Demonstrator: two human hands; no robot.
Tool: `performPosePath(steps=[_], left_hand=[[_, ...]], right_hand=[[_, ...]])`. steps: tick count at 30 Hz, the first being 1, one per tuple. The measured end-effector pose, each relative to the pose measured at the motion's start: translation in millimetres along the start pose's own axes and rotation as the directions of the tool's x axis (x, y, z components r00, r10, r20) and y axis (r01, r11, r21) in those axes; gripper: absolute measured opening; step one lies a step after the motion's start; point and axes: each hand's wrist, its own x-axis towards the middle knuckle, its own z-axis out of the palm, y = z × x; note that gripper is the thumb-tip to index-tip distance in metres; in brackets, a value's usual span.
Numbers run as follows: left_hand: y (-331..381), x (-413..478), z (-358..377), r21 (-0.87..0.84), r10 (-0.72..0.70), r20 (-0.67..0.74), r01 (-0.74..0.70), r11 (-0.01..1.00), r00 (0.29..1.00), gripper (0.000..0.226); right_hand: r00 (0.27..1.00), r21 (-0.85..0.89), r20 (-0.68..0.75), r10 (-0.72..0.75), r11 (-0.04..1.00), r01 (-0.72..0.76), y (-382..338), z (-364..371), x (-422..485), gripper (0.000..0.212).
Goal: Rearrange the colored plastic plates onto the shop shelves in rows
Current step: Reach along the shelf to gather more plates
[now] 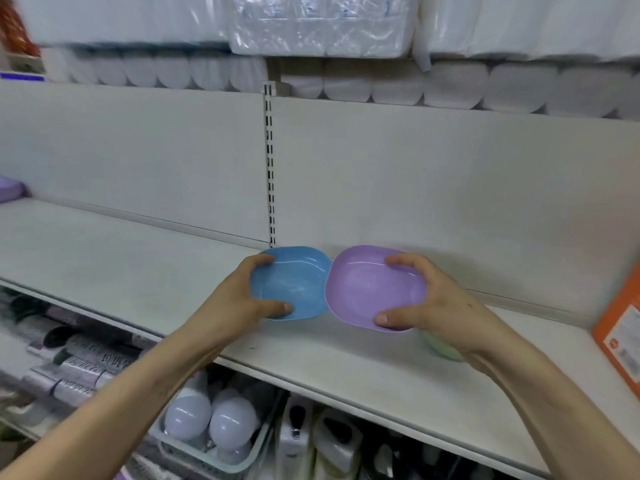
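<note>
Lower tier, nearest: white bulbs (207, 419) lie in a pale basket (194, 457); rolled packs (79, 362) lie to their left, too blurred to identify. Two bare forearms reach up and forward over the shelf (131, 268). Left hand (239, 299) grips the blue plate (298, 282), thumb on the near rim, fingers curled over the far rim; right hand (440, 303) grips the purple plate (363, 289) in the same way, thumb near, fingers far. Both plates are squarish with rounded corners and face hollow side up; they stand side by side towards the back of the shelf, blue left, purple right, their inner rims meeting; the purple plate looks slightly tilted; whether either rests on the shelf or is held just above it cannot be told. A pale green plate (446, 351) lies on the shelf, mostly hidden under the right wrist. An orange box (620, 337) stands at the shelf's right edge; a purple object (10, 188) shows at the far left edge. Behind: plain back panels joined at a slotted upright (269, 168), just behind the blue plate. Farthest, top tier: white paper rolls (450, 86) in a row, with wrapped white packs (322, 26) stacked on them.
</note>
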Motion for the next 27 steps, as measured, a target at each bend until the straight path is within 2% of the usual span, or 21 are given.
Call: performPosePath(steps=[6,14,19,27], left_hand=[[-37,-26,-117,0.020,-0.008,-0.097,0.010,1.000,0.995,0.077],[-118,-93,-340,0.147,-0.086,-0.290,0.134,0.980,0.953,0.078],[-169,-146,-459,0.115,-0.167,-0.415,0.234,0.966,0.894,0.075],[-255,-201,-586,-0.028,-0.275,-0.592,0.323,0.946,0.757,0.077]], right_hand=[[0.992,0.043,0.072,-0.102,0.994,0.099,-63,102,30,0.081],[0.922,0.120,0.287,-0.260,0.965,0.235,-174,312,72,0.082],[0.856,0.164,0.394,-0.333,0.942,0.291,-237,443,83,0.090],[0.743,0.198,0.550,-0.381,0.924,0.327,-318,605,112,0.092]])
